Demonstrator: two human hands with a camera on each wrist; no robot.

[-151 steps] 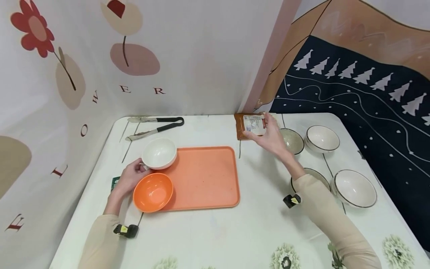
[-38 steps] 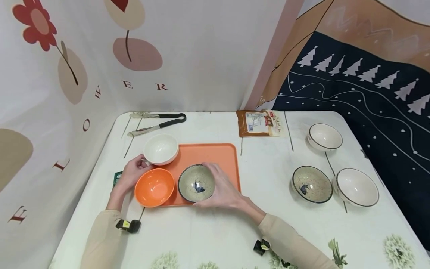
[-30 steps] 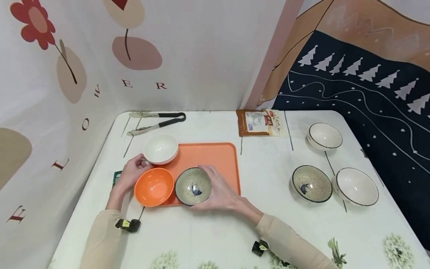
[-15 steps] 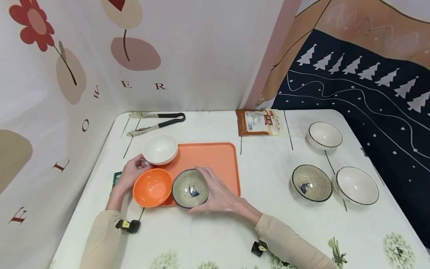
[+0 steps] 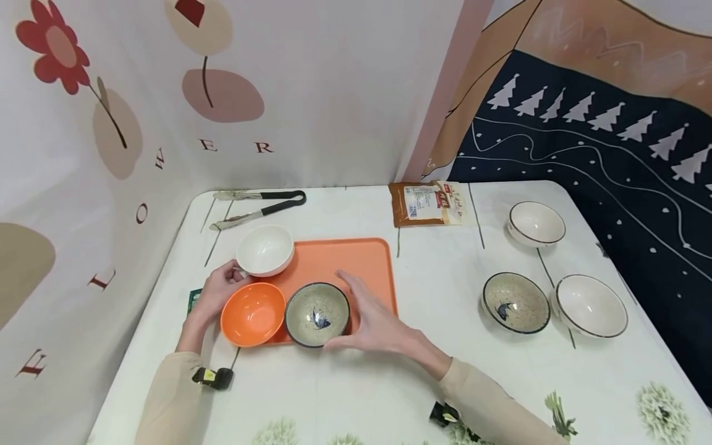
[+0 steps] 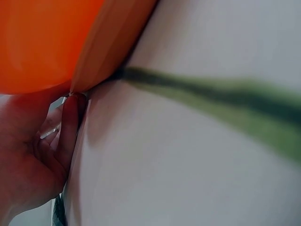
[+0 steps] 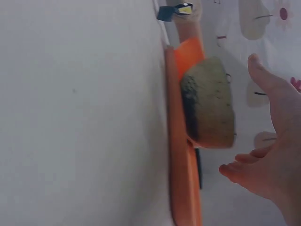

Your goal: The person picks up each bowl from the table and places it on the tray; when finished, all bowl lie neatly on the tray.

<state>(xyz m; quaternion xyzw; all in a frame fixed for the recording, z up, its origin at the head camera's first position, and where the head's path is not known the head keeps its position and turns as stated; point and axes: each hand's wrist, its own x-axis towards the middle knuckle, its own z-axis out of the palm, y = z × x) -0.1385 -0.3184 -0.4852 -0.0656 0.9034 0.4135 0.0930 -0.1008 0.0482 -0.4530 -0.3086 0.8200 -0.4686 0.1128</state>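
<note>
An orange tray (image 5: 356,266) bears three bowls along its left and front. The white bowl (image 5: 265,250) sits at its back left corner, the orange bowl (image 5: 253,314) at its front left. Right beside the orange one stands a grey-green bowl (image 5: 317,314) with a blue fish inside. My left hand (image 5: 219,290) grips the tray's left edge between the white and orange bowls; its fingertips are partly hidden. Around the grey-green bowl's right side, my right hand (image 5: 378,321) is spread. In the right wrist view its fingers stand apart from that bowl (image 7: 209,103).
At the back left lie tongs (image 5: 261,207) with black handles. A brown food packet (image 5: 425,204) lies at the back. On the right stand another fish bowl (image 5: 516,303) and two white dark-rimmed bowls (image 5: 536,222). A green packet (image 5: 193,300) shows behind my left wrist.
My right hand has brought the grey-green bowl from the back right onto the tray, slid it left against or close to the orange bowl, and let go. My left hand has stayed at the tray edge.
</note>
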